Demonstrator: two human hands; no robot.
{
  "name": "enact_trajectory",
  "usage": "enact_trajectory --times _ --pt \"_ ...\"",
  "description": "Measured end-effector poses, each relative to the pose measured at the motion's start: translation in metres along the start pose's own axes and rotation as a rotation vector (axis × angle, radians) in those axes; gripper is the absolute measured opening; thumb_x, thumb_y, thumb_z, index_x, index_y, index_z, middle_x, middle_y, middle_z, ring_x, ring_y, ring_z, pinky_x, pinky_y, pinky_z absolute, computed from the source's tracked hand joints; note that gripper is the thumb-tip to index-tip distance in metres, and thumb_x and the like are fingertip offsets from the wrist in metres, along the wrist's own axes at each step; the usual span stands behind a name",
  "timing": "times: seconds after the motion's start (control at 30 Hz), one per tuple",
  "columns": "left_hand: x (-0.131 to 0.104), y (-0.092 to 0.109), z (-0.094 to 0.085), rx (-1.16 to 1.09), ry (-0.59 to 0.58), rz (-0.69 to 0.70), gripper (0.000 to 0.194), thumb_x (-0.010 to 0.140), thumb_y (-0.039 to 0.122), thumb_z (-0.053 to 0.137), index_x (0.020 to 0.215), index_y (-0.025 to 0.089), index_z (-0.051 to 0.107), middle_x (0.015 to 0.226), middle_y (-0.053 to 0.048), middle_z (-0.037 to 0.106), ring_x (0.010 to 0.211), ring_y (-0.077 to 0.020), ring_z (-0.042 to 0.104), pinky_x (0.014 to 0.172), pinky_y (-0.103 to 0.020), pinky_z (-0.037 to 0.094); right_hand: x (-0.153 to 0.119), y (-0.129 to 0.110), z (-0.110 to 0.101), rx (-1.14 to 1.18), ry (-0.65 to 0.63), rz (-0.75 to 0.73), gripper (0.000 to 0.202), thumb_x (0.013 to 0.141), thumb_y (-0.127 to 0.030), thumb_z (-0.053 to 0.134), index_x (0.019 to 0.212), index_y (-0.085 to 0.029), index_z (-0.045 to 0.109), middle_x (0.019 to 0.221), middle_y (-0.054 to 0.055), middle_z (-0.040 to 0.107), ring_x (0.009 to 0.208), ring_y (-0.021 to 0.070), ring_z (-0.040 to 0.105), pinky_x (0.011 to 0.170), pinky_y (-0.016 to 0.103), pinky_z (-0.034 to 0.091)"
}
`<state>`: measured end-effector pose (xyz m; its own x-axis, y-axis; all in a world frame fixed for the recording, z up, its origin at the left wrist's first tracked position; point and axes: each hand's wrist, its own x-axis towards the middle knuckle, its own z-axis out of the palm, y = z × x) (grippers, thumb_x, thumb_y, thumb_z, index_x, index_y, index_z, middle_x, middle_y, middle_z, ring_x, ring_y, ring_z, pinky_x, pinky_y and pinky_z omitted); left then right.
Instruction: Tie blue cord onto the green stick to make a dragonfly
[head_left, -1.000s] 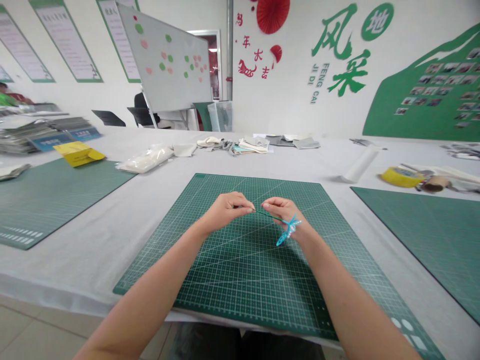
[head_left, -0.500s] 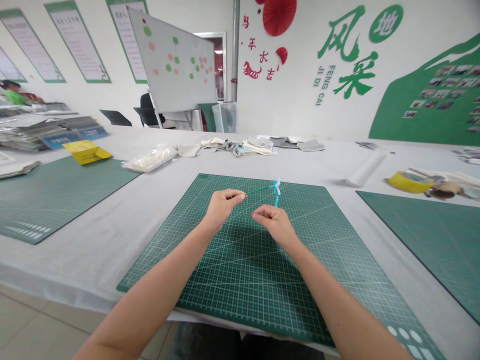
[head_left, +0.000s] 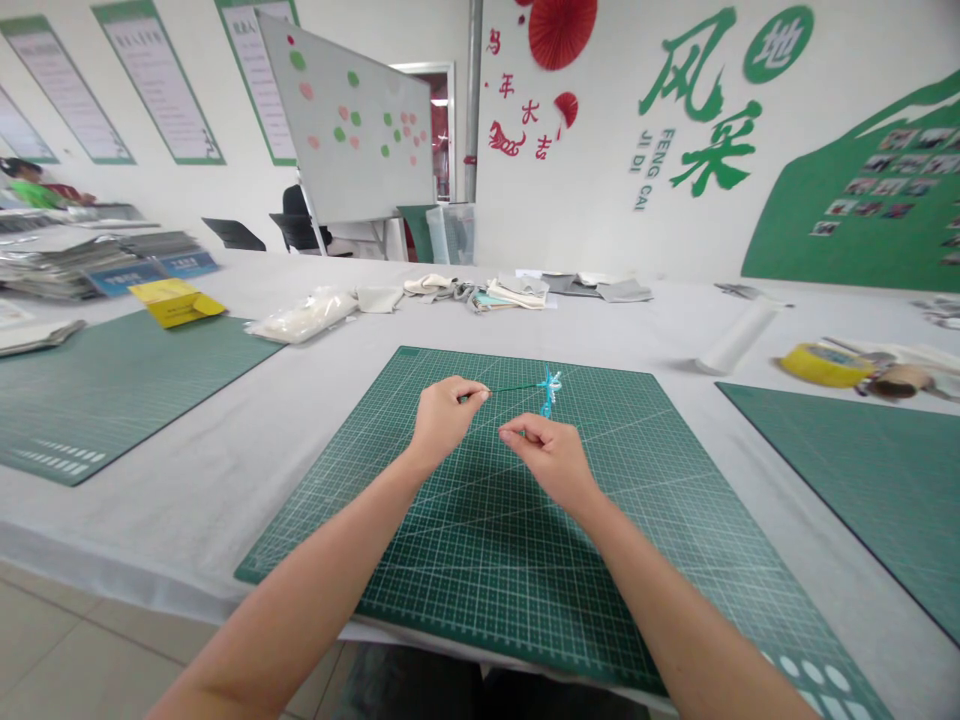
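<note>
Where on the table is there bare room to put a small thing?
Free: tablecloth between the left mat and the middle mat, nearer than the plastic bag; the strip between middle mat and right mat.
Crowded: the far edge, with cloth pieces; beyond the right mat, around the yellow tape; over the middle mat, around left hand and right hand.

The flower (head_left: 549,383) is coloured bright blue and white, its stem (head_left: 516,388) dark green. The middle green mat (head_left: 465,590) is patterned with a pale grid. The desk (head_left: 217,460) is covered in pale grey.
</note>
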<state>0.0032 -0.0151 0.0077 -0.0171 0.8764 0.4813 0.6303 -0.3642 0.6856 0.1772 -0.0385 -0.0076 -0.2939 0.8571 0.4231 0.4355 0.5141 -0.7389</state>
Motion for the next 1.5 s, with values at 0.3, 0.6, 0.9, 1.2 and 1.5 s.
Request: enact_trajectory --times 0.3,0.6,0.9,1.2,1.5 --pt "-0.008 0.011 0.001 0.443 -0.103 0.282 0.023 0.089 0.025 0.049 0.085 0.024 0.071 0.081 -0.002 0.069 0.080 -0.0173 0.058 0.078 -0.035 0.033 0.000 -0.006 -0.012 -0.165 0.082 -0.153 0.021 0.090 -0.028 0.047 0.084 -0.022 0.066 0.080 0.000 0.069 0.070 0.0143 0.059 0.068 0.025 0.040" --pt "-0.004 0.013 -0.005 0.400 -0.296 0.527 0.025 0.089 0.024 0.047 0.087 0.025 0.072 0.077 -0.004 0.067 0.075 -0.0175 0.051 0.077 -0.035 0.028 0.008 0.005 -0.031 -0.190 0.258 -0.072 0.022 0.088 -0.032 0.049 0.081 -0.021 0.068 0.070 0.001 0.065 0.061 0.0144 0.054 0.062 0.027 0.038" --pt "0.002 0.015 -0.015 0.127 -0.542 0.485 0.022 0.087 0.028 0.052 0.085 0.024 0.073 0.077 -0.002 0.067 0.077 -0.0164 0.057 0.076 -0.030 0.035 0.020 0.025 -0.048 0.134 0.067 0.146 0.026 0.074 -0.042 0.064 0.074 -0.017 0.070 0.049 -0.005 0.039 0.048 0.0089 0.030 0.047 0.024 0.023" --pt "0.000 0.022 -0.019 -0.256 -0.485 0.222 0.019 0.082 0.032 0.058 0.084 0.022 0.074 0.078 -0.005 0.067 0.078 -0.0172 0.059 0.075 -0.029 0.045 0.022 0.036 -0.037 0.403 0.003 0.332 0.027 0.066 -0.042 0.070 0.074 -0.017 0.068 0.052 -0.004 0.047 0.048 0.0089 0.036 0.047 0.024 0.029" --pt "0.004 0.004 -0.002 -0.448 -0.159 -0.121 0.016 0.074 0.030 0.065 0.079 0.017 0.073 0.086 -0.006 0.071 0.085 -0.0194 0.063 0.079 -0.032 0.048 0.016 0.029 -0.015 0.039 -0.164 0.136 0.019 0.078 -0.034 0.056 0.071 -0.020 0.067 0.066 -0.001 0.061 0.062 0.0135 0.049 0.060 0.027 0.036"
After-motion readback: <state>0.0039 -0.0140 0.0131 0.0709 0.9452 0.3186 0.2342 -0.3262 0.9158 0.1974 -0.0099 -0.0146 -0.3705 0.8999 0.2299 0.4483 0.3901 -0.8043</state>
